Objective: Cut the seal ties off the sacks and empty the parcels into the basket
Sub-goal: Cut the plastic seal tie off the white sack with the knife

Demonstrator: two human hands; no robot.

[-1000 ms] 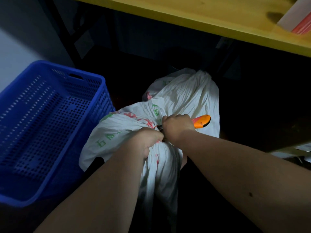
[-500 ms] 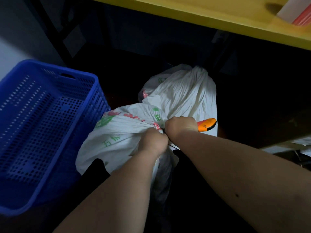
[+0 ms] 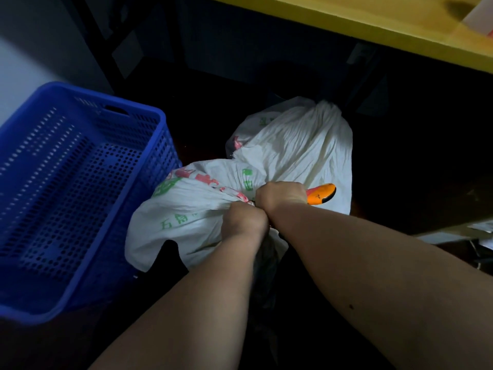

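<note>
A white woven sack [image 3: 186,214] with green and red print lies on the dark floor in the middle. My left hand [image 3: 244,222] grips its bunched neck. Right beside it, my right hand [image 3: 280,194] holds an orange-handled cutter [image 3: 321,193], whose blade end is hidden at the sack's neck between my fists. The seal tie itself is hidden. A second white sack [image 3: 298,145] sits behind the first, its neck gathered at the top. The blue perforated basket [image 3: 149,121] stands to the left, with nothing seen inside.
A yellow tabletop [image 3: 360,22] runs overhead at the upper right, with dark frame legs below it. A white and red item [image 3: 480,17] lies on its far right. Pale wall shows at the left. Papers lie at the right edge.
My two fists have drawn closer together at the sack's neck, and the near sack has shifted slightly. The view has moved a little.
</note>
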